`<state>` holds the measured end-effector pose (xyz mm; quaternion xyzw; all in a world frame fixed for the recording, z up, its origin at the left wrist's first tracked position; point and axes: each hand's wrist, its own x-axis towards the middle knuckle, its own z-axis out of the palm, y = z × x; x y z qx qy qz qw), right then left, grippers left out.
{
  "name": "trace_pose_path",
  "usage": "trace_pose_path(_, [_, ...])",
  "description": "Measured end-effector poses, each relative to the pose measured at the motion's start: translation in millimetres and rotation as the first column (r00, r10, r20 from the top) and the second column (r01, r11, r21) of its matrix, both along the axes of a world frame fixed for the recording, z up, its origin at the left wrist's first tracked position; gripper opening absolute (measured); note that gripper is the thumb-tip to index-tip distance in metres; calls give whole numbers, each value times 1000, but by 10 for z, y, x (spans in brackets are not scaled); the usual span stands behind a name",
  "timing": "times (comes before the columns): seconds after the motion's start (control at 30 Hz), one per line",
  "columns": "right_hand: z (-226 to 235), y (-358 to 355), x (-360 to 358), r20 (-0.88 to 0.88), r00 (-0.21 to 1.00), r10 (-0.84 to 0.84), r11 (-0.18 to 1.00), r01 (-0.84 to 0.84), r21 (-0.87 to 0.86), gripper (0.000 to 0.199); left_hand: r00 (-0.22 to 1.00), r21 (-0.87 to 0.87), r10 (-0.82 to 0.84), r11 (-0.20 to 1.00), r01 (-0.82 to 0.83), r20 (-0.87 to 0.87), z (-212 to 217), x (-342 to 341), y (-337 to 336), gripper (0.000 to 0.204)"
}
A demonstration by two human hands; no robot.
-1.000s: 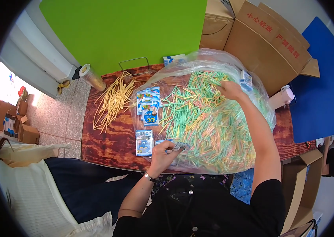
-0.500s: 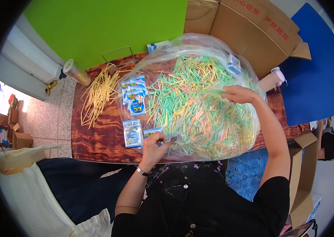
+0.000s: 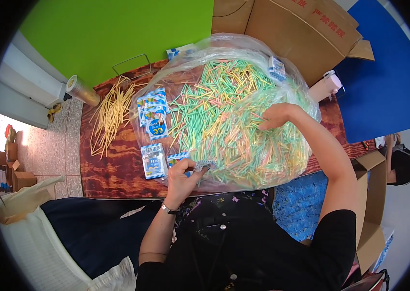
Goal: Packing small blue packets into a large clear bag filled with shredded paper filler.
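A big clear plastic bag [image 3: 244,53] lies open on a dark wooden table [image 3: 113,169], full of green, yellow and pink straws [image 3: 224,126]. My right hand [image 3: 275,116] reaches into the pile, fingers curled among the straws. At the bag's near edge my left hand [image 3: 183,177] pinches a small blue-and-white packet [image 3: 178,157]. A similar packet [image 3: 153,161] lies on the table just left of it, and several more packets [image 3: 152,114] are stacked further back.
Loose yellow straws [image 3: 110,116] lie at the table's left. A tape roll [image 3: 81,89] sits by the green board [image 3: 117,34]. Cardboard boxes [image 3: 302,29] stand behind the bag, a white tape dispenser [image 3: 326,85] at right. Another person [image 3: 404,160] sits far right.
My right hand has drawn back from the far side of the bag toward its right middle. My left hand stays at the near edge, still on the packet.
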<state>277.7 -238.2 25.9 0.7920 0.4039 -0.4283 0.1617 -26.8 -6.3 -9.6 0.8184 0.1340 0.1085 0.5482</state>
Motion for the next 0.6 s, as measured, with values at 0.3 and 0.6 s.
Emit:
trace_pose_path(0.3, [85,135,-227,218,968,121,992,-109,-65,41,1000,-15,6,1000,-6,7,-60,-8,18,20])
trace_pose_path(0.6, [339,-387,-151,-232,950,-209,791,304,531,24,1000,-47,6,999,-6,-1,32,-12,-6,19])
